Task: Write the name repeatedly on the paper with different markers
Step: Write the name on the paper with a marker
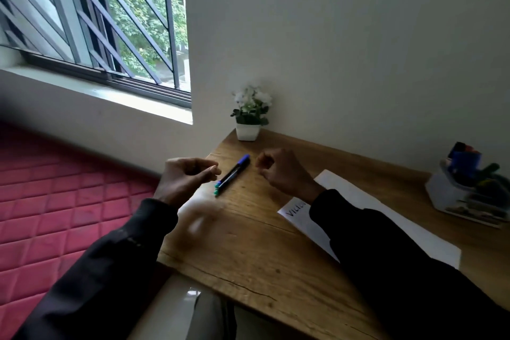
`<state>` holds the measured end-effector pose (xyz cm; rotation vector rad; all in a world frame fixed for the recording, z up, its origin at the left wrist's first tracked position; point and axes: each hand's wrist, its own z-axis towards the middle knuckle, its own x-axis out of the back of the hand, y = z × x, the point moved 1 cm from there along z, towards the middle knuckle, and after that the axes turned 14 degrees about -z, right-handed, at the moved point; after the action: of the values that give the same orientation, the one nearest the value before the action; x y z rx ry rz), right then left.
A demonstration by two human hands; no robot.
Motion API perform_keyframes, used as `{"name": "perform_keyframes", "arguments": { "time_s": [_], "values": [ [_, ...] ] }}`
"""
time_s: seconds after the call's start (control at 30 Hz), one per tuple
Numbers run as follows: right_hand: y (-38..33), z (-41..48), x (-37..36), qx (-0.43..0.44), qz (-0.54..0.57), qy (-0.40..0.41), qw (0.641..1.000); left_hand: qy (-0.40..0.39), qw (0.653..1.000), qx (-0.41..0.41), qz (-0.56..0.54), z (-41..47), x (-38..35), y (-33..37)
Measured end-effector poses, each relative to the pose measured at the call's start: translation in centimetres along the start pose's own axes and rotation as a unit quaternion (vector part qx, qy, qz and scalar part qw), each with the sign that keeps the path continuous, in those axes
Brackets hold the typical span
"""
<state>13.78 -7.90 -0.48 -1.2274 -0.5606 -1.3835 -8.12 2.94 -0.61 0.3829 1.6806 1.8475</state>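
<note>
Two markers (233, 174) lie side by side on the wooden desk (248, 243), one with a blue cap and one with a green end. My left hand (187, 178) hovers just left of them with loosely curled fingers, holding nothing. To their right, my right hand (278, 171) is raised with its fingers curled in, and nothing shows in it. The white paper (367, 201) lies at the right, and my right sleeve covers part of it. Handwriting shows at the paper's near left corner.
A white holder (466, 190) full of markers stands at the desk's right edge. A small potted plant (249, 116) sits in the back corner against the wall. A red quilted mattress (55, 201) lies left of the desk, below the window.
</note>
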Motion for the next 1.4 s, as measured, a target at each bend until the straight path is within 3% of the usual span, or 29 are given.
{"name": "perform_keyframes", "arguments": {
  "time_s": [0.23,0.47,0.6,0.7,0.8,0.9,1.1,1.23,1.4],
  "values": [
    [-2.7,1.4,-2.4,0.171,-0.086,-0.050,0.980,0.005,1.000,0.013,-0.007,0.3,1.1,-0.9],
    [-1.3,1.5,-3.4,0.187,-0.117,-0.077,0.972,-0.005,1.000,0.018,-0.010,0.4,1.1,-1.4],
    [0.0,0.6,-2.4,0.160,-0.089,-0.086,0.979,-0.032,0.999,0.027,-0.022,0.4,0.3,-1.5],
    [0.5,-0.9,-0.1,0.035,0.094,-0.027,0.995,-0.076,0.996,0.048,-0.018,0.3,-0.8,-1.3],
    [0.7,-2.8,3.0,-0.065,0.303,0.031,0.950,-0.165,0.986,0.039,0.007,0.3,-3.0,-1.1],
    [1.1,-4.7,4.8,-0.088,0.427,0.058,0.898,-0.220,0.975,0.026,-0.001,-0.1,-6.4,-0.8],
    [1.5,-7.6,7.7,-0.113,0.461,0.065,0.878,-0.247,0.966,-0.021,0.068,-0.1,-11.3,-0.2],
    [2.3,-8.3,10.4,-0.094,0.372,0.030,0.923,-0.267,0.956,-0.070,0.103,0.4,-13.6,1.0],
    [4.1,-9.0,13.7,-0.067,0.367,-0.053,0.926,-0.301,0.943,-0.070,0.126,0.5,-16.4,2.0]
  ]
}}
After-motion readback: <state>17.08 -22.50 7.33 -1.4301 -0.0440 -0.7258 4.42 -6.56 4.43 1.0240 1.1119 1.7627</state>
